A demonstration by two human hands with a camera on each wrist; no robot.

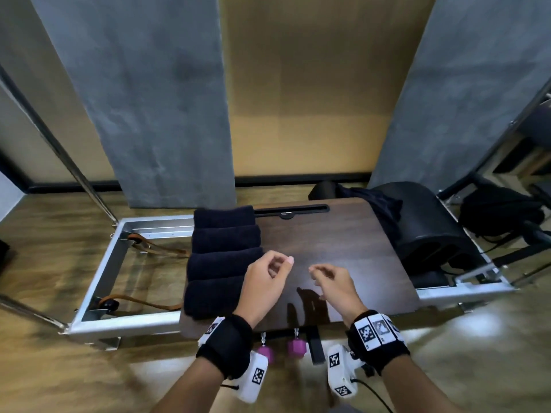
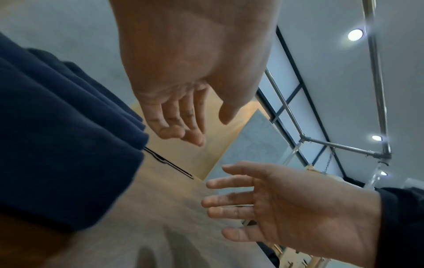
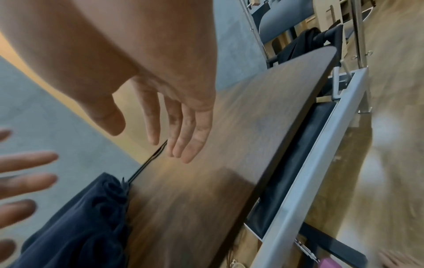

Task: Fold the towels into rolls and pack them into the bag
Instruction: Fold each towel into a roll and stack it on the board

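No readable text, brand or number in your views, only black-and-white coded square markers on your wrist bands (image 1: 376, 330), at about 5 o'clock, none decipherable.

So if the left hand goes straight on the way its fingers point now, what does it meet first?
Probably nothing at first: the left hand points over bare table, towels beside it; beyond looks like the slot, but depth is unclear.

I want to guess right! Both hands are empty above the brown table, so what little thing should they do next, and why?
Probably the left hand should reach to the nearest of the four rolled dark navy towels and grip it. Both it and the right hand hover empty over the dark brown wooden table, the rolls already lie side by side along its left edge, and that one lies right beside the left hand.
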